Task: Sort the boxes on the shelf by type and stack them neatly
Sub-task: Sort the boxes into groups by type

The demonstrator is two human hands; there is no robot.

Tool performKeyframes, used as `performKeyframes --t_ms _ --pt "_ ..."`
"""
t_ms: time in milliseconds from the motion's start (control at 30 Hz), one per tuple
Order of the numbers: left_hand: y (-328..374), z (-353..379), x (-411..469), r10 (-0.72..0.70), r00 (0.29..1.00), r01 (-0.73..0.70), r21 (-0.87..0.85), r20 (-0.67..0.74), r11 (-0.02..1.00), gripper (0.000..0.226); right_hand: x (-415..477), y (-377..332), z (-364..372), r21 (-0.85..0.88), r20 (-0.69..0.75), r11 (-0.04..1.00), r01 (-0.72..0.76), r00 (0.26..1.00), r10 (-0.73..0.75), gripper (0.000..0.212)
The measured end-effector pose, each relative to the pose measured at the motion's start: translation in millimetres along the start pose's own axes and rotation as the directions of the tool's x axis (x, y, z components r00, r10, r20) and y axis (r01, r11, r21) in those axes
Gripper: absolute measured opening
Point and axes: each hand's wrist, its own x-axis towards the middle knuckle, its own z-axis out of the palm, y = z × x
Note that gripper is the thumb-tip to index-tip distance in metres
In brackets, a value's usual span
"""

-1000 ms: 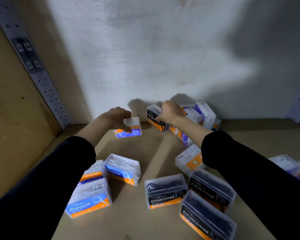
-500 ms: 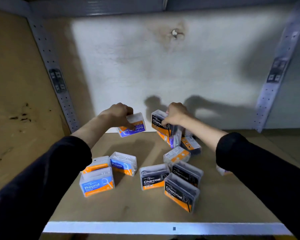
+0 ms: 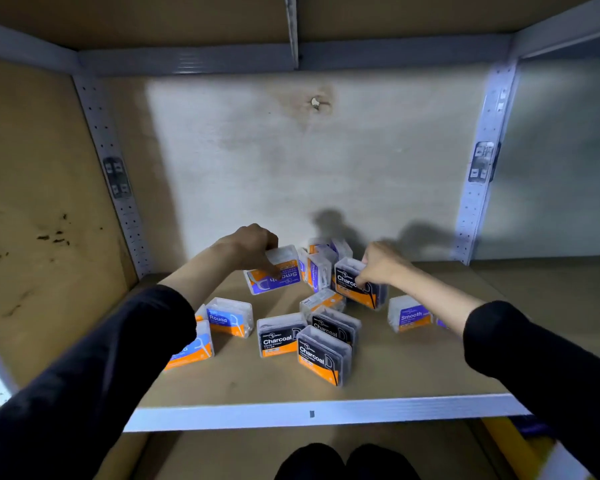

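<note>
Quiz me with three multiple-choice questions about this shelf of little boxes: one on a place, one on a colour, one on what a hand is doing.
1. Where are the Round boxes relative to the front Charcoal boxes?
A) right of them
B) left of them
C) stacked on them

2. Which colours mark the Charcoal labels?
A) green and white
B) red and yellow
C) black and orange

3. What is the right hand doing?
A) gripping the rear Charcoal box
B) lying flat and open
C) curled, holding nothing

Answers: 1 B, they stand to their left; 2 C, black panel over an orange strip; 3 A, it is curled round that box.
</note>
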Motion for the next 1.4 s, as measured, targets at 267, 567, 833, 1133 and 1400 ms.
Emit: performKeyframes --t_ms 267,567,833,1133,1400 --pt "16 2 -11 0.009 1.0 -0.009 -0.005 0.024 1.0 0.046 -12 28 28 -0.056 0.064 0.996 -0.069 0.995 0.072 0.041" --pt "12 4 -14 -0.005 0.999 0.004 0.007 0.05 1.0 0.048 -11 32 59 -0.015 0.146 0.999 -0.053 0.988 0.054 0.036" --pt "8 4 -16 -0.014 0.999 0.013 0.011 0.051 1.0 0.048 -13 34 71 -0.055 0.199 0.998 -0.042 0.979 0.052 0.043" --pt "5 8 -16 -0.021 0.998 0.02 0.023 0.066 1.0 0.048 -18 33 71 -0.106 0.186 0.994 0.008 0.983 0.012 0.036" --pt "9 6 -14 -0.013 0.998 0.012 0.015 0.059 1.0 0.047 -19 37 66 -0.038 0.125 0.999 0.039 0.992 -0.034 0.039"
